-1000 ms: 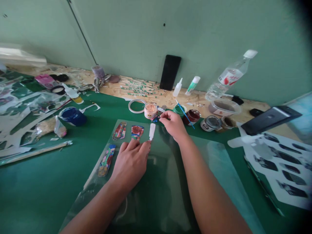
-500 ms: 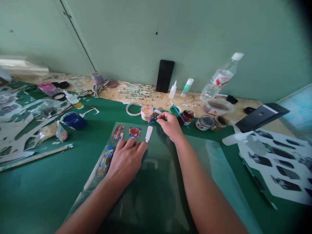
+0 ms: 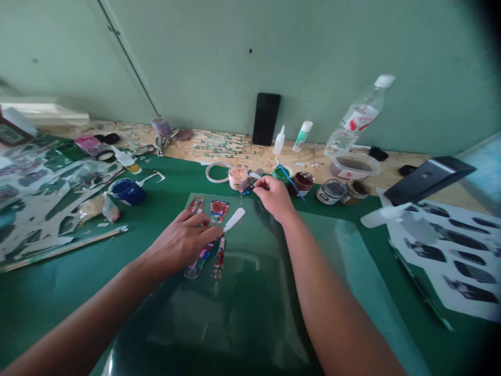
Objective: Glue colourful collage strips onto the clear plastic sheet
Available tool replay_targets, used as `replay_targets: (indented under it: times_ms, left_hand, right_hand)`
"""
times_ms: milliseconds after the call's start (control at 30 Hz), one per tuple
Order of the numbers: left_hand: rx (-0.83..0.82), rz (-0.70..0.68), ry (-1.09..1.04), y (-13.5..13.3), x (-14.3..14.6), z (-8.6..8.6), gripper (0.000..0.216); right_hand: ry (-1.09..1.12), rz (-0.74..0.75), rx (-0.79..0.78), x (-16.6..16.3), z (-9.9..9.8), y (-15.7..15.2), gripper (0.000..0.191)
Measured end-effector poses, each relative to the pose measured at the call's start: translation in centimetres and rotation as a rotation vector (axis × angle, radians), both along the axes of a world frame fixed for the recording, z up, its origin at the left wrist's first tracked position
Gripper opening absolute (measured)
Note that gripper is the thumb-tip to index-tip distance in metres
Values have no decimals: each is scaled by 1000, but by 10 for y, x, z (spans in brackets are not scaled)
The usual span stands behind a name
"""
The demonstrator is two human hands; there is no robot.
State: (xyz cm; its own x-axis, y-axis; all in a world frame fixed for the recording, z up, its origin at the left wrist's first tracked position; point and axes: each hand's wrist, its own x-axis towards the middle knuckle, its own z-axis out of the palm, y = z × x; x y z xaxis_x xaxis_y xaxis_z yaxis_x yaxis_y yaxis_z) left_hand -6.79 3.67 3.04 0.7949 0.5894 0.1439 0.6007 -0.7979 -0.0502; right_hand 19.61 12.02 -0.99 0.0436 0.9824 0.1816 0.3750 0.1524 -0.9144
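My left hand (image 3: 183, 241) pinches the near end of a white strip (image 3: 236, 218), which points up and to the right over a clear plastic sheet (image 3: 258, 292). Two painted strips (image 3: 218, 259) lie under and beside its fingers. Two more painted pieces (image 3: 219, 208) sit further back on the sheet. My right hand (image 3: 274, 196) is closed in a pinch on a small white-tipped tool (image 3: 252, 176), right next to a pink-filled jar (image 3: 238, 177). The sheet rests on a green mat (image 3: 78, 282).
Behind the sheet are a tape ring (image 3: 217, 172), several paint jars (image 3: 331, 190), a blue pot (image 3: 129, 191), glue bottles (image 3: 278, 141), a tilted water bottle (image 3: 360, 117) and a phone (image 3: 266, 119) against the wall. Printed sheets (image 3: 450, 250) lie right, paper cut-outs (image 3: 35, 214) left.
My left hand has drawn back to the left, turning the white strip slantwise. A painted strip from the sheet's left edge now lies by its fingers. My right hand has hardly moved.
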Motion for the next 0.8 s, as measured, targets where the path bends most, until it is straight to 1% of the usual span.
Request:
replay_targets:
  times_ms: [167,433,633,700,733,800]
  left_hand:
    - [-115,-54,5,8,-11,12,28]
    - [-101,-183,114,21,-21,21,33]
    - [-192,-200,127,26,-22,29,31]
    - [-174,-187,99,25,-23,28,32]
    - [-149,-160,64,23,-23,27,31]
    - [-90,-33,-42,16,-22,22,27]
  right_hand:
    - [5,-2,-1,0,-2,0,3]
    - [14,4,3,0,-3,1,4]
    - [20,1,-9,0,-3,0,4]
    - [23,1,-9,0,-3,0,3]
    - [25,1,-6,0,-3,0,3]
    - [28,0,0,1,-4,1,3]
